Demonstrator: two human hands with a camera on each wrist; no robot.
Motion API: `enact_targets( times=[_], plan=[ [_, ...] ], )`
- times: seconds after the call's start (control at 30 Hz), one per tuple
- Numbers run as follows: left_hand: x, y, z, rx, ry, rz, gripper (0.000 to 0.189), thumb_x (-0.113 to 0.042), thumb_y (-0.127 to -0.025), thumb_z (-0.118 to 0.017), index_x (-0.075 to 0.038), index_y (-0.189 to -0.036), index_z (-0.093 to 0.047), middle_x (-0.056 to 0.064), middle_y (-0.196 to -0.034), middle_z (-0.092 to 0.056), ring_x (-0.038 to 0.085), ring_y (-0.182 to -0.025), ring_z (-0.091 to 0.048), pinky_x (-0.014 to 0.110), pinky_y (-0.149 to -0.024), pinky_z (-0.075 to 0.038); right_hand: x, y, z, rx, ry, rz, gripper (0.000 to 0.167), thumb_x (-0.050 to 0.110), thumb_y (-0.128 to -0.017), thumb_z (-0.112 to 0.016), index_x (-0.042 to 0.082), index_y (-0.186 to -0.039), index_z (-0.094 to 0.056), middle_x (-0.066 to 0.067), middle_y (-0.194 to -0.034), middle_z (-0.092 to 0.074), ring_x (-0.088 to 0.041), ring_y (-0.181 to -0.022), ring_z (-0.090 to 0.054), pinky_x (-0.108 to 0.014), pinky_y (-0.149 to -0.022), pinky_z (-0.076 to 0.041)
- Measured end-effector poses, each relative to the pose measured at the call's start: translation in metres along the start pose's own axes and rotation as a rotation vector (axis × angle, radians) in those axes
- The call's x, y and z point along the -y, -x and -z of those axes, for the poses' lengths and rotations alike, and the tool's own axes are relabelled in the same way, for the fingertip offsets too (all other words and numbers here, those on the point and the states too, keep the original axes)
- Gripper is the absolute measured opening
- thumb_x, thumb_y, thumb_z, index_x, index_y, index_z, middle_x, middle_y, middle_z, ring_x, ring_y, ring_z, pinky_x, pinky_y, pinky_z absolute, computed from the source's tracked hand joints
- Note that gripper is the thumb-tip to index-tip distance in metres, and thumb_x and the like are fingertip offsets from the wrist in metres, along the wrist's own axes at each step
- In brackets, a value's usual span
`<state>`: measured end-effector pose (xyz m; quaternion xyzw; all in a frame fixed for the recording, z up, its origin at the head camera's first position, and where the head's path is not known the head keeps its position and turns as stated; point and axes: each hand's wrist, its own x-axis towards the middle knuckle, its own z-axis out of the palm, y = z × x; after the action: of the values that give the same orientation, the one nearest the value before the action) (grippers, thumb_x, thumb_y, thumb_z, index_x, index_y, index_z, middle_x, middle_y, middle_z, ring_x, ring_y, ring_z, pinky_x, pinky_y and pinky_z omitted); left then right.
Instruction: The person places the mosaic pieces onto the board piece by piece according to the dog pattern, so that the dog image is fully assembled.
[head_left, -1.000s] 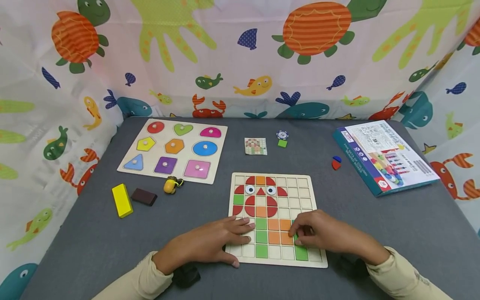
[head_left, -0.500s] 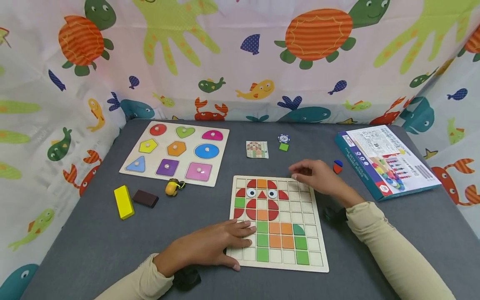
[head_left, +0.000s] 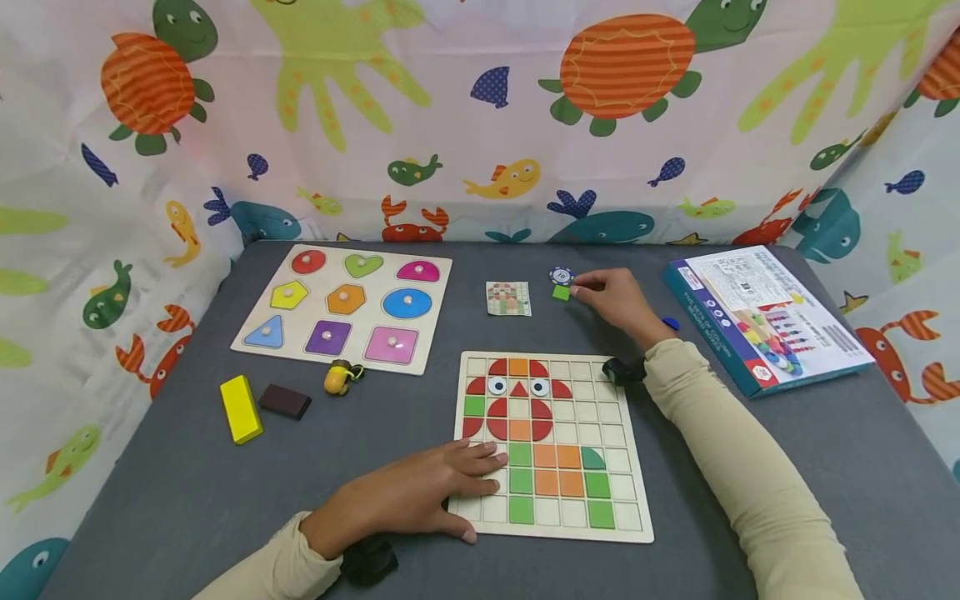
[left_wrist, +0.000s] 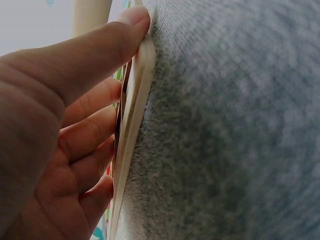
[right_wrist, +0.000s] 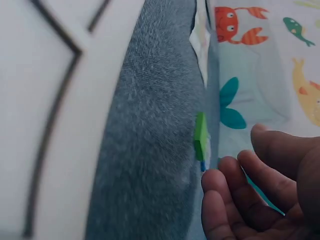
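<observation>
My left hand (head_left: 420, 492) rests with extended fingers on the lower left corner of a wooden grid board (head_left: 626, 508). In the left wrist view its thumb lies along the board's edge (left_wrist: 131, 125). On the board, red, orange, green and eye tiles form a pattern, with a teal quarter-round tile (head_left: 592, 458) at its right. Beyond the board, my right hand (head_left: 613, 302) reaches to a small green square tile (head_left: 561, 292) beside a poker chip (head_left: 560, 276). In the right wrist view the thumb stands apart from the fingers, and the green tile (right_wrist: 200, 136) lies just past the fingertips.
A small picture card (head_left: 508, 298) lies left of the chip. A shape puzzle (head_left: 438, 287), a yellow block (head_left: 241, 409), a dark brown block (head_left: 285, 402) and a yellow toy (head_left: 342, 377) occupy the left. A boxed game (head_left: 772, 317) and a blue piece (head_left: 671, 323) are at right.
My right hand has left the teal quarter-round tile on the board and moved away to the green square tile. Its forearm now covers the red piece. The left hand stays in place.
</observation>
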<state>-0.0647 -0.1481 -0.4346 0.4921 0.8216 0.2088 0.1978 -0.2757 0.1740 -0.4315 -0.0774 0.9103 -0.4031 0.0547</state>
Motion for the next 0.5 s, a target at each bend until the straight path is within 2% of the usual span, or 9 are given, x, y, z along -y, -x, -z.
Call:
enact_targets(
  times=[0.27, 0.5],
  plan=[
    [0.0, 0.0, -0.001, 0.005, 0.0, 0.002, 0.064, -0.048, -0.09, -0.063, -0.014, -0.143, -0.051, 0.0, -0.154, -0.035, 0.017, -0.144, -0.022, 0.042, -0.113, -0.026, 0.006, -0.017, -0.015, 0.022, 0.012, -0.054, 0.03, 0.011, -0.095, -0.064, -0.003, -0.121, -0.066, -0.02, -0.115, -0.063, -0.031, -0.104, -0.057, -0.042, -0.083, -0.049],
    [0.0, 0.001, 0.0, 0.01, 0.007, 0.006, 0.064, -0.048, -0.09, -0.062, -0.015, -0.143, -0.051, 0.0, -0.154, -0.034, 0.018, -0.144, -0.022, 0.042, -0.112, -0.028, 0.012, -0.017, -0.015, 0.126, 0.111, -0.057, 0.027, 0.006, -0.092, -0.066, -0.003, -0.117, -0.067, -0.021, -0.11, -0.063, -0.032, -0.099, -0.056, -0.044, -0.084, -0.047]
  ],
)
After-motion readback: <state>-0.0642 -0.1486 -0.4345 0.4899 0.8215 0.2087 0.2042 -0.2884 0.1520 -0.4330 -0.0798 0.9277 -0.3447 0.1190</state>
